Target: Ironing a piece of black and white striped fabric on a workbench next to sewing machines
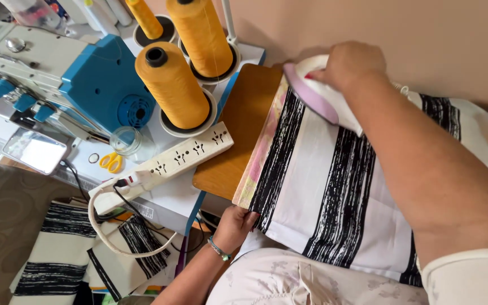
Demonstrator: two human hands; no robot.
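I see my right hand (348,63) up at about one o'clock, fingers curled down and clenched over the handle of a white and lilac iron (317,96), which sits on the striped cloth (323,186). My left hand (234,226) is low at six o'clock, wearing a bead bracelet (219,248); its fingers are nearly flat, fingertips pinching or pressing the near edge of the same cloth, and I cannot tell which. The cloth is white with rough black bands and lies between the two hands, spread over a pink flowered pad (261,152) on a wooden board (243,124). The iron rests at the far end of the cloth, well apart from the left hand.

At nine o'clock from the board lies a white power strip (170,164) with a plug in its near end. Beyond it, at eleven o'clock, three cones of yellow thread (171,85) stand beside a blue and white sewing machine (94,79). Small yellow scissors (110,162) and a clear glass jar (124,139) lie on the table (168,195) near the strip. More striped cloth pieces (57,254) are heaped at seven o'clock.
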